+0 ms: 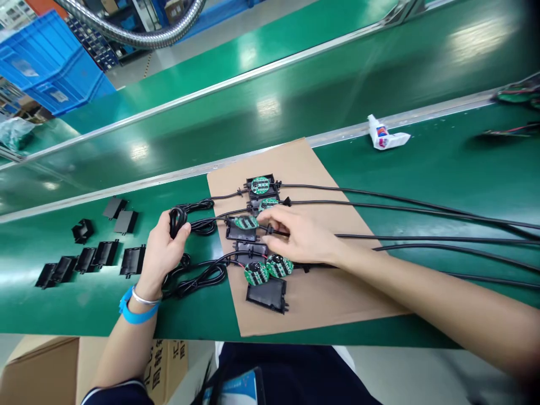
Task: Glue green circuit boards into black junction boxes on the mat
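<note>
My left hand (165, 250) is closed around a coiled black cable (178, 220) to the left of the cardboard sheet. Over the sheet, my right hand (297, 233) pinches a black cable (278, 232) where it leaves an open black plastic case (241, 230). A round green circuit board (246, 223) sits tilted on that case. Behind it are more open cases with boards, one green board (260, 185) lying on the farthest. Nearer me, two boards (256, 273) (279, 265) lie side by side, above an angled black case part (267, 295). My right fingers partly cover the neighbouring case.
The cardboard sheet (329, 304) lies on the green bench (422, 169). Several black cases (133, 261) and flat lids (125, 221) are at left. Long cables run off right. A crumpled white tube (386, 135) lies near the metal rail; blue crates (54, 62) stand behind.
</note>
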`<state>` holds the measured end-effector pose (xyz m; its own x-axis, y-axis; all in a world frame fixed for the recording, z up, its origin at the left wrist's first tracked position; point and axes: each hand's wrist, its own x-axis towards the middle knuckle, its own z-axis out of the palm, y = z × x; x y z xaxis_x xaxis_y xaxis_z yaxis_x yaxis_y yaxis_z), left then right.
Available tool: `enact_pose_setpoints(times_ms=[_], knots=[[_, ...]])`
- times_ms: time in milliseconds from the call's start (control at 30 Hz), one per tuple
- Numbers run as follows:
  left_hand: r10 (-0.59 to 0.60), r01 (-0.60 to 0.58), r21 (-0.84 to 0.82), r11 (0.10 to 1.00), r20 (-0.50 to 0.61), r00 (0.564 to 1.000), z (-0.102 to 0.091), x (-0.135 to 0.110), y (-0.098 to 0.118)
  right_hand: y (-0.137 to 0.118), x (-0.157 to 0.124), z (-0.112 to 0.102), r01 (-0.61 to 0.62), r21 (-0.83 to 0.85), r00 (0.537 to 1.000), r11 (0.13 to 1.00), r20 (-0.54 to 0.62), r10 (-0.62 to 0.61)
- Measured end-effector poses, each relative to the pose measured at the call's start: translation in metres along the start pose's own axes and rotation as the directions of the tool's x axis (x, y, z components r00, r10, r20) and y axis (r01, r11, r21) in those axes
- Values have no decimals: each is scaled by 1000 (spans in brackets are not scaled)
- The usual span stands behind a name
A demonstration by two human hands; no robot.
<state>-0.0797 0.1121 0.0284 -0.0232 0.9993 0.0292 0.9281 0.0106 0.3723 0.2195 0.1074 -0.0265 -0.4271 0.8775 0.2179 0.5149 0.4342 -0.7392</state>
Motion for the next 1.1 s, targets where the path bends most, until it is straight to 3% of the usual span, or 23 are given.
enact_pose_setpoints(times_ms=[100,167,267,367,567,700,767,900,1000,1100], knots=[[4,-4,15,1000,4,1000,0,0,-3,-8,13,-3,-84,-79,958,993,269,102],[9,-10,44,999,27,1000,-1,-1,1,-7,14,-5,-68,-173,941,983,317,121],[50,-59,68,996,119,992,0,-5,11,5,2,-11,4,-291,966,957,247,71],[148,-172,115,978,195,970,8,-5,21,19,-15,-21,25,-306,978,952,206,40],[274,-305,239,922,154,949,31,-7,25,29,-35,-46,27,-205,996,978,89,-9],[355,-367,298,881,95,930,34,-11,29,39,-44,-43,168,-256,985,952,70,-155],[375,-397,385,833,135,917,34,-9,32,48,-48,-37,223,-295,975,929,61,-215],[377,-449,520,726,244,893,33,-2,34,56,-51,-31,192,-414,979,890,15,-205],[459,-480,439,759,161,874,27,-9,34,39,-53,-30,171,-480,972,861,-60,-227],[589,-603,137,786,133,797,25,-26,37,8,-56,-22,142,-377,974,915,-111,-197]])
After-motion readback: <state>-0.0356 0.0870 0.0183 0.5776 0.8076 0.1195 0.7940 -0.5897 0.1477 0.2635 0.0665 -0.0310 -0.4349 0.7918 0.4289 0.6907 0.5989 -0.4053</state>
